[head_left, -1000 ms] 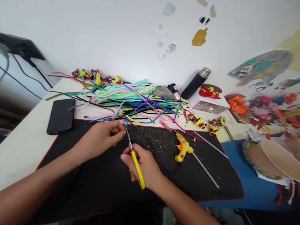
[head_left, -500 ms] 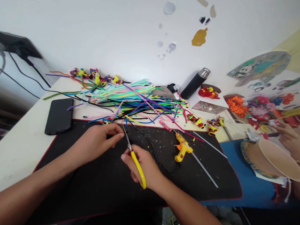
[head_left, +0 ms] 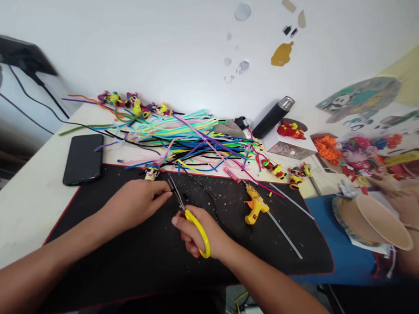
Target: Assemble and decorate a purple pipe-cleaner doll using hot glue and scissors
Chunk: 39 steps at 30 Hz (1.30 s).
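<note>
My right hand (head_left: pixel 201 228) grips a pair of scissors (head_left: pixel 197 223) by its yellow handles. Its metal blades point up and left, slightly parted. My left hand (head_left: pixel 143 200) is closed in a pinch beside the blade tips. A small black piece (head_left: pixel 174 190) pokes out from its fingertips toward the blades; it looks like a bit of pipe cleaner, mostly hidden by the fingers. Just behind this hand lies a small figure (head_left: pixel 152 173) with a white face and a red and blue top. Beyond both hands spreads a pile of colourful pipe cleaners (head_left: pixel 199 138).
A black mat (head_left: pixel 128 260) lies under my hands. On it, to the right, rest a yellow glue gun (head_left: pixel 256 205) and glue sticks. A phone (head_left: pixel 83 160) lies left, a black flask (head_left: pixel 272 118) at the back. Another person's hand (head_left: pixel 398 197) is near a bowl (head_left: pixel 383 222) at right.
The scissor blades have parted a little. My left hand has shifted slightly down, uncovering more of the small figure behind it. A small black bit now shows on the mat beside the blades.
</note>
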Tool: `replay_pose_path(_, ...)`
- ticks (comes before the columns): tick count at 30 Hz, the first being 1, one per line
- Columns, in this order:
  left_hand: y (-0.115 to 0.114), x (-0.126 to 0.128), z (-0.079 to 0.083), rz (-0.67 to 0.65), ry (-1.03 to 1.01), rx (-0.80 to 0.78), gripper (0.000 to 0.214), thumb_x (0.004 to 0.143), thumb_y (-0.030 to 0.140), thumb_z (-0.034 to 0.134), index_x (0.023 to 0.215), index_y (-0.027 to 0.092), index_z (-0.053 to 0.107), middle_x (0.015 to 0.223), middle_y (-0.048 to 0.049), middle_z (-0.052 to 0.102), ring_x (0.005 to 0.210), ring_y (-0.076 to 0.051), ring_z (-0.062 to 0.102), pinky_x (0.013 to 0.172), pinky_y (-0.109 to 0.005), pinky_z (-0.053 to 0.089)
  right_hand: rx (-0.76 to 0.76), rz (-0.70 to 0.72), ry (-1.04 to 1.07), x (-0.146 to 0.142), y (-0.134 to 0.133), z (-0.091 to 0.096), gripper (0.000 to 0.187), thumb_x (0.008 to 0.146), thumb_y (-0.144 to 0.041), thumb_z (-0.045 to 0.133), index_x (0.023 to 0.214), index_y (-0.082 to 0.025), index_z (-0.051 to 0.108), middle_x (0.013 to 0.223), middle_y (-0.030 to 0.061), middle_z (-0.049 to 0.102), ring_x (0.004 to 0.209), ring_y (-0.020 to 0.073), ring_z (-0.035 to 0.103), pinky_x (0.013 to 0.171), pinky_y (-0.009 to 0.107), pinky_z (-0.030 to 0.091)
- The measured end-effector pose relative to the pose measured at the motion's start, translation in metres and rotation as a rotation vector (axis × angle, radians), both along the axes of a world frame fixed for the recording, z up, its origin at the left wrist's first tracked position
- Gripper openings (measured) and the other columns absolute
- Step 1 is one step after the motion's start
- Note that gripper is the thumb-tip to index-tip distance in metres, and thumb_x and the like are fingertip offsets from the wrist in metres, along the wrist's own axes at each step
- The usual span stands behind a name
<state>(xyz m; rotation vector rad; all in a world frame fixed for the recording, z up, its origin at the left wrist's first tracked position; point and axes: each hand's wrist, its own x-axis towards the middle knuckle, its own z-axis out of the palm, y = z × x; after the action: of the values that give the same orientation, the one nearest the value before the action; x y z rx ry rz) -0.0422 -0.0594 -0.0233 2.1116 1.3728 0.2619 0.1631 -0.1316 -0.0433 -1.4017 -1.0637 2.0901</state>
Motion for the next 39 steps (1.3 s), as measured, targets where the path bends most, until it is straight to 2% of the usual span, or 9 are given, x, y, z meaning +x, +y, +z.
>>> replay_pose_path(7,0.003,0.002,-0.007,-0.038,0.091,0.005,0.032,0.094,0.045,0.049,0.084,0.028,0.074,0.071,-0.0044,0.076,0.061,-0.023,0.066,0.059,-0.03,0.034,-0.042,-0.042,0.093,0.0,0.0,-0.004,0.045,0.084,-0.059,0.077,0.092,-0.025,0.049,0.052,-0.0145,0.042,0.032,0.0064,0.036,0.033,0.018,0.033)
replay_pose_path(15,0.006,0.008,-0.012,-0.091,0.166,0.053,0.029,0.095,0.04,0.049,0.086,0.027,0.074,0.073,-0.007,0.077,0.065,-0.027,0.069,0.06,-0.032,0.031,-0.078,-0.023,0.076,-0.003,0.0,-0.011,0.042,0.084,-0.055,0.078,0.088,-0.024,0.049,0.047,-0.0151,0.041,0.029,0.0067,0.034,0.03,0.018,0.031)
replay_pose_path(20,0.008,-0.008,-0.008,0.014,0.093,0.03,0.036,0.098,0.051,0.045,0.097,0.026,0.072,0.085,-0.0075,0.08,0.076,-0.03,0.073,0.067,-0.033,0.041,-0.046,-0.028,0.154,0.003,-0.003,-0.007,0.049,0.083,-0.063,0.079,0.091,-0.022,0.053,0.047,-0.0145,0.043,0.029,0.0059,0.036,0.032,0.017,0.03)
replay_pose_path(24,0.011,-0.016,-0.005,0.105,0.098,0.086,0.042,0.099,0.056,0.043,0.104,0.026,0.071,0.092,-0.0076,0.08,0.082,-0.032,0.074,0.069,-0.034,0.045,-0.022,-0.15,0.228,0.01,-0.003,-0.008,0.056,0.081,-0.07,0.079,0.096,-0.019,0.06,0.048,-0.0137,0.044,0.029,0.0057,0.035,0.031,0.017,0.03)
replay_pose_path(31,0.023,0.008,0.0,0.039,0.392,0.156,0.043,0.101,0.04,0.044,0.128,0.023,0.072,0.107,-0.0125,0.083,0.093,-0.036,0.079,0.073,-0.038,0.053,0.06,-0.348,0.263,0.013,-0.007,-0.012,0.053,0.08,-0.065,0.082,0.098,-0.019,0.06,0.048,-0.0135,0.045,0.029,0.006,0.033,0.029,0.017,0.032)
replay_pose_path(35,0.032,0.024,-0.001,-0.015,0.496,0.201,0.044,0.104,0.034,0.041,0.134,0.023,0.071,0.116,-0.0155,0.082,0.097,-0.038,0.079,0.075,-0.041,0.056,0.114,-0.324,0.27,0.01,-0.013,-0.014,0.049,0.084,-0.062,0.079,0.097,-0.02,0.059,0.048,-0.0136,0.045,0.028,0.0061,0.034,0.029,0.017,0.033)
replay_pose_path(39,0.036,0.031,-0.004,-0.048,0.586,0.188,0.044,0.105,0.03,0.04,0.135,0.021,0.07,0.116,-0.0181,0.082,0.093,-0.04,0.08,0.071,-0.042,0.057,0.144,-0.306,0.279,0.008,-0.017,-0.024,0.045,0.089,-0.06,0.077,0.098,-0.021,0.058,0.047,-0.0142,0.044,0.028,0.0069,0.037,0.029,0.018,0.035)
